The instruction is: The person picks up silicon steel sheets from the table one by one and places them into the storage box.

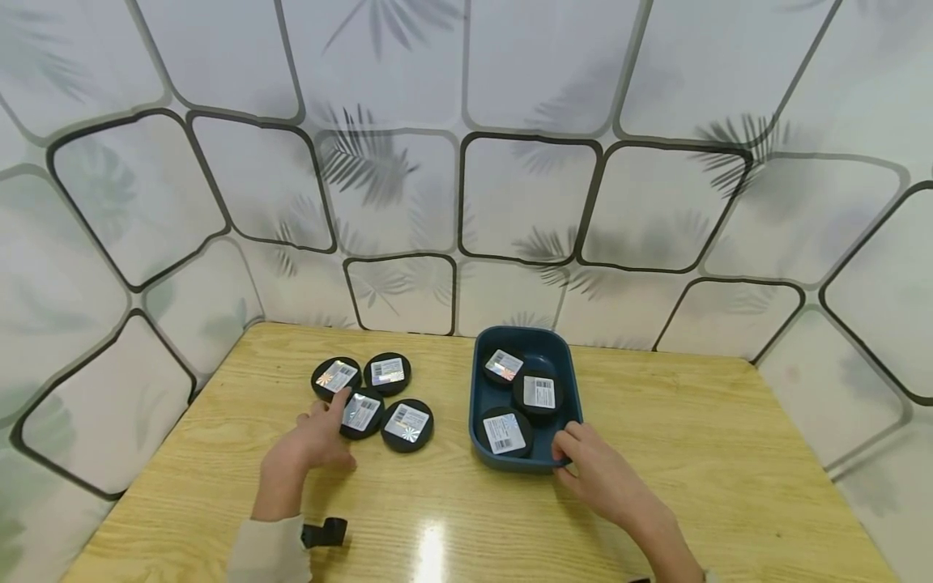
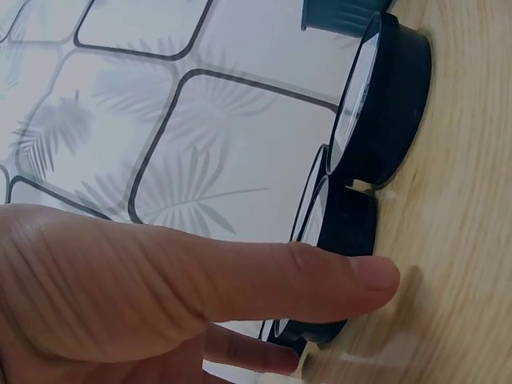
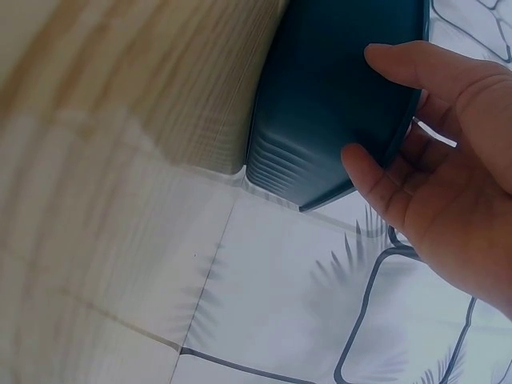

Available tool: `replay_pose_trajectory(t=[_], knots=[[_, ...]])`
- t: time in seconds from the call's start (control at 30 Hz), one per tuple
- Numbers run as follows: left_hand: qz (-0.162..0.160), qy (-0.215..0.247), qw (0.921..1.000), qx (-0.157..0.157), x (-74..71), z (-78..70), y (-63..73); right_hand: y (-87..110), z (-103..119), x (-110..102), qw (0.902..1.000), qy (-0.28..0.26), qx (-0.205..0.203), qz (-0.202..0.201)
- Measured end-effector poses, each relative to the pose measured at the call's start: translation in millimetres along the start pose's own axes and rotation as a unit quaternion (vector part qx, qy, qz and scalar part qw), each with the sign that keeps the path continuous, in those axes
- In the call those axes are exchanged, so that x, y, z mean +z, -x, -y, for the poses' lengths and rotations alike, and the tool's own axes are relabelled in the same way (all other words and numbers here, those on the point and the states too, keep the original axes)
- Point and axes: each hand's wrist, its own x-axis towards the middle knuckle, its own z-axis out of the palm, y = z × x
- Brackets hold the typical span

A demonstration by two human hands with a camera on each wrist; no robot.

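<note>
In the head view my left hand [image 1: 313, 441] reaches to a cluster of flat round black containers with white barcode labels. Its index finger lies at the edge of the near-left container [image 1: 362, 413], and its thumb [image 2: 312, 280] is straight in the left wrist view. Close around are a far-left container [image 1: 336, 376], a far-right one [image 1: 387, 372] and a near-right one [image 1: 406, 425]. My right hand [image 1: 601, 474] holds the near right corner of a dark blue plastic bin [image 1: 472, 405], fingers over the rim and thumb against the outer wall [image 3: 336, 96]. Three similar labelled containers lie inside.
Everything stands on a light wooden table [image 1: 678, 453]. A patterned wall covering [image 1: 525, 202] rises along its back and sides. A black strap piece [image 1: 324, 532] sticks out at my left sleeve.
</note>
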Motion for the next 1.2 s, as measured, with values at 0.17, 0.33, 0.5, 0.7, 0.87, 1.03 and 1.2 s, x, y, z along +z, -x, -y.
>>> replay_pose_trajectory(t=[0.17,0.33,0.5,0.7,0.87,1.03,1.2], knots=[[-0.009,-0.004,0.9999,0.006,2.8,-2.6,0.1,0.0,0.5,-0.2,1.0000,0.000,0.001,-0.001],[-0.007,0.003,1.0000,-0.004,5.1,-4.9,0.3,-0.5,1.0,-0.2,1.0000,-0.002,0.005,0.001],[-0.006,0.004,0.9999,-0.008,6.1,-5.2,0.4,-0.6,1.9,-0.3,0.9999,0.000,0.011,0.004],[-0.005,0.001,0.9999,-0.009,6.4,-5.2,0.7,-0.6,1.5,0.0,0.9999,0.001,0.013,0.006],[-0.003,-0.001,0.9999,-0.011,6.6,-5.9,0.3,-0.4,1.6,0.4,0.9998,0.001,0.017,0.011],[-0.007,-0.004,0.9999,-0.010,7.5,-5.6,-0.9,-0.9,2.0,-0.3,0.9999,0.000,0.014,0.008],[-0.020,-0.011,0.9997,-0.001,9.4,-4.9,-2.0,-1.3,2.3,-0.2,0.9998,0.004,0.018,0.010]])
